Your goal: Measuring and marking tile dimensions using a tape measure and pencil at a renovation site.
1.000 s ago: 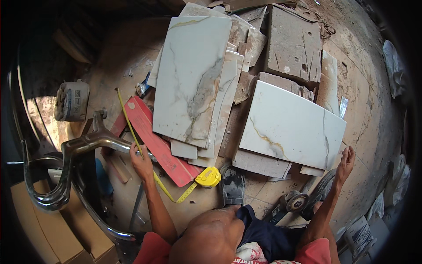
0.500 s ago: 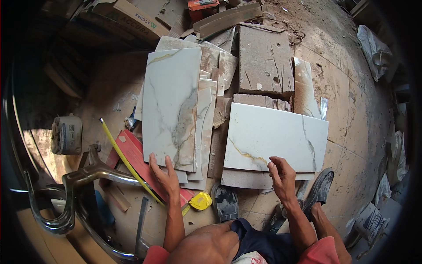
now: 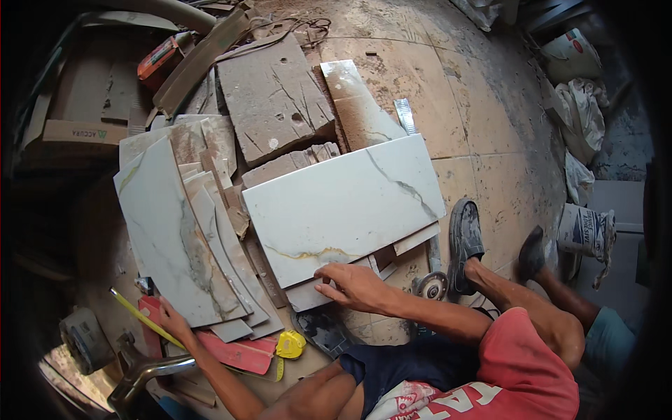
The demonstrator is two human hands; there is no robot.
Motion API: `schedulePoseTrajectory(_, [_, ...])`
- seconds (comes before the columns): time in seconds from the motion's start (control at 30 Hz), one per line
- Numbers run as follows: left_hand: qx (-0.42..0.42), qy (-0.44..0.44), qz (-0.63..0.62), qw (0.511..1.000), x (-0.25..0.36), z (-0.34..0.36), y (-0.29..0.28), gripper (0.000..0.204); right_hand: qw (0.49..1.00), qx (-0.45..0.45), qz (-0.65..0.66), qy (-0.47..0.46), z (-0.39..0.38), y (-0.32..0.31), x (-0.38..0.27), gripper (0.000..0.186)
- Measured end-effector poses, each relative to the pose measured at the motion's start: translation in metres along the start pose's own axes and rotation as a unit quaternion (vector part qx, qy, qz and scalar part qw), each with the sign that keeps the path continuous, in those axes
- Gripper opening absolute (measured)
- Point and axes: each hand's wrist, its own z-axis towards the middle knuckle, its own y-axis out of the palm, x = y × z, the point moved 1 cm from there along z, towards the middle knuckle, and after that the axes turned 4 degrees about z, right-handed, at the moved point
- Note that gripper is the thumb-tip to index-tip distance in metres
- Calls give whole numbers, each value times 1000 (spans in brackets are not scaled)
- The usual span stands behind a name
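A white marbled tile [image 3: 336, 203] with a yellow vein lies across the blocks in front of me. My right hand [image 3: 353, 285] is at its near edge, fingers loosely bent and apart, holding nothing. Further left, a second white marbled tile [image 3: 168, 231] rests on a stack of cut tile pieces [image 3: 234, 266]. By that tile's near left edge is my left hand [image 3: 173, 323], its fingers stretched out; whether they touch the edge I cannot tell. A yellow tape measure [image 3: 290, 344] lies beside a red bar [image 3: 238, 351], its yellow blade [image 3: 140, 315] drawn out to the left.
A large scored block [image 3: 274, 98] stands behind the right tile. An angle grinder [image 3: 430, 285] lies by my foot. Cardboard boxes [image 3: 84, 131] are at the far left, and a chrome metal frame [image 3: 157, 367] at the near left. Another person's leg [image 3: 570, 297] shows at the right.
The view has swung to the right, so the tiles appear further left and tilted. My right hand has come in over the right tile's near edge. My left hand stays by the left tile.
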Motion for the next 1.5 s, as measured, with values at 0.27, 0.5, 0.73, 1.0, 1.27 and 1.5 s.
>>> schedulePoseTrajectory(0.27, [-32, -58, -90, 994, 9, 2, 17, 67, 992, 81, 53, 79, -9, -45, 22, 31])
schedulePoseTrajectory(0.5, [-60, -114, -152, 980, 1, 32, 21, 72, 985, 86, 109, 102, 2, -67, 23, 33])
schedulePoseTrajectory(0.73, [-77, -101, -218, 968, 12, 24, 16, 69, 985, 28, 119, 123, 2, -53, 15, 34])
schedulePoseTrajectory(1.0, [32, -92, -275, 957, 36, -27, 0, 60, 971, 94, 170, 137, -13, -80, 3, 33])
schedulePoseTrajectory(1.27, [-46, -64, -300, 951, 76, -37, -62, 51, 909, 133, 395, 27, 38, -137, -29, 48])
schedulePoseTrajectory(1.5, [-276, 153, -136, 939, 179, -68, -10, 43, 876, 286, 384, 55, 7, -159, -12, 60])
